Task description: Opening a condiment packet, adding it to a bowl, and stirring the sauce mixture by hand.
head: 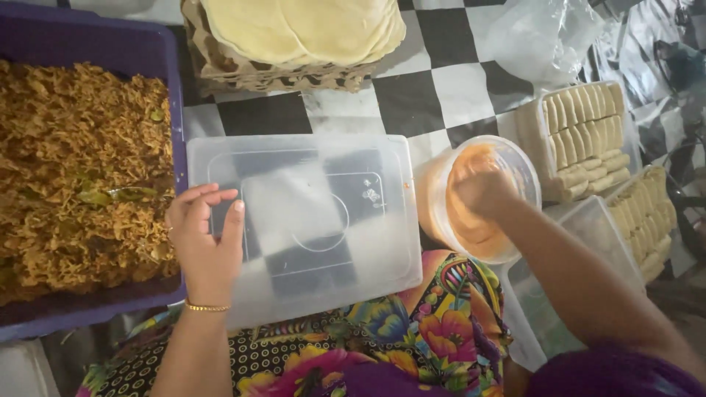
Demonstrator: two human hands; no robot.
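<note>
A clear plastic lid (309, 220) is steadied on a lap by the left hand (204, 239), while the right hand (482, 192) is dipped into a round tub of orange paste (478, 198). A purple tray of shredded filling (81, 176), stacked flat wrappers (301, 29) and containers of finished rolls (585, 136) are set around on a chequered cloth (448, 81).

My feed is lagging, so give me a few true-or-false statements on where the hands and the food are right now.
1. The right hand is inside the round tub of orange paste. True.
2. The left hand holds a rolled wrap. False: it holds nothing and rests at the clear plastic lid's left edge.
3. The purple tray holds shredded brown filling. True.
4. The stack of flat wrappers lies on the clear lid. False: it sits beyond the lid, on a woven tray.
5. Finished rolls fill containers at right. True.
</note>
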